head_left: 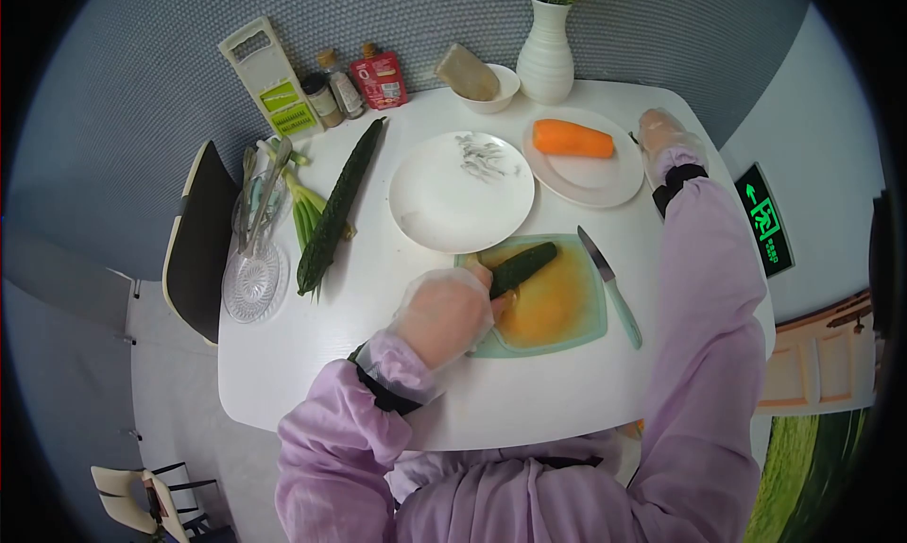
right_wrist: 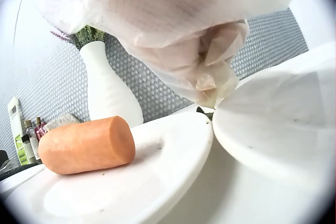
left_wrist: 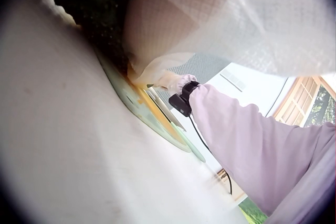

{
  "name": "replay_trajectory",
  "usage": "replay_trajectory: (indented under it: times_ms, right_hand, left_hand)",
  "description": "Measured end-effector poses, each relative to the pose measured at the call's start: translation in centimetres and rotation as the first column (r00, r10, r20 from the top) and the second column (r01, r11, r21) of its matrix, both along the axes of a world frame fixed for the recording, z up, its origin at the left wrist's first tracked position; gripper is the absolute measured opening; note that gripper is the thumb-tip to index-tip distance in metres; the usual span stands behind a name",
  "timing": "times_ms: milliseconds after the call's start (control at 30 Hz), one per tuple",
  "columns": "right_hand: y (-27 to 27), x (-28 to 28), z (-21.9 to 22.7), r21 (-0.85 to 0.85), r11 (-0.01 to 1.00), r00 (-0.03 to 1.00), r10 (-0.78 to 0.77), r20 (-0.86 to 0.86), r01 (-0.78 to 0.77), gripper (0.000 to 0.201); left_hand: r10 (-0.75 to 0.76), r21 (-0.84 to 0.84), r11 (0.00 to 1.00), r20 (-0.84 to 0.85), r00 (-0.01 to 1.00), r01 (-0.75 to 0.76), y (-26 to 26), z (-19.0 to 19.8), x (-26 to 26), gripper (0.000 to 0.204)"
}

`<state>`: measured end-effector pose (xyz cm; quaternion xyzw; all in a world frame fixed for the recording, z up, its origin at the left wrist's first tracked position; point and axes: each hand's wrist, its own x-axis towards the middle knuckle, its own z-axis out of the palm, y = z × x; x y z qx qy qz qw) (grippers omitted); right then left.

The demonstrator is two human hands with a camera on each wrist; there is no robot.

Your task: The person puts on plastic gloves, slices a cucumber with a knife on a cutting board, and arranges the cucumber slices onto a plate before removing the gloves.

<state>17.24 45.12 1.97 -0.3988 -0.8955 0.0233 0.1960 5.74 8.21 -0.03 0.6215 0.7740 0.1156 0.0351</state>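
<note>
Gloved in clear plastic, my left hand (head_left: pixel 444 316) grips a dark green cucumber (head_left: pixel 525 267) over the green cutting board (head_left: pixel 590 337). Part of the cucumber is hidden under the palm; its far end points right and away. Orange stain covers the board's middle. A knife (head_left: pixel 609 283) with a pale green handle lies along the board's right side. My right hand (head_left: pixel 667 132), also gloved, is at the table's far right, past the plate with the carrot. Its bunched fingertips pinch a small dark green cucumber end (right_wrist: pixel 206 112) by the plate's rim.
A peeled carrot (head_left: pixel 573 139) lies on a white plate (head_left: pixel 605 192). Left of it is a larger plate (head_left: pixel 444 212) with a grey pattern. A long cucumber (head_left: pixel 340 208), scallions (head_left: pixel 304 212) and glass dishes (head_left: pixel 255 283) sit at left. Along the back stand a grater (head_left: pixel 274 80) and a vase (head_left: pixel 548 52).
</note>
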Motion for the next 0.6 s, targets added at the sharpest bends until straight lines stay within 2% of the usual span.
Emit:
replay_trajectory:
  times_ms: [300, 533, 600]
  right_hand:
    - [0.1, -0.8, 0.3, -0.011, 0.998, 0.997, 0.068, -0.04, -0.069, 0.023]
    - [-2.5, 2.5, -0.7, -0.044, 0.995, 0.993, 0.089, -0.072, -0.092, 0.023]
    - [-6.2, 3.6, 0.0, -0.045, 0.959, 0.957, 0.283, 0.065, -0.281, 0.023]
  left_hand:
    - [0.038, 0.015, 0.999, -0.031, 0.999, -0.038, -0.1, -0.8, 0.1, 0.034]
    - [0.072, -0.053, 0.996, 0.027, 0.997, -0.071, 0.1, -0.2, 0.3, 0.032]
    - [0.066, -0.051, 0.997, 0.023, 0.998, -0.065, 0.1, -0.3, 0.3, 0.032]
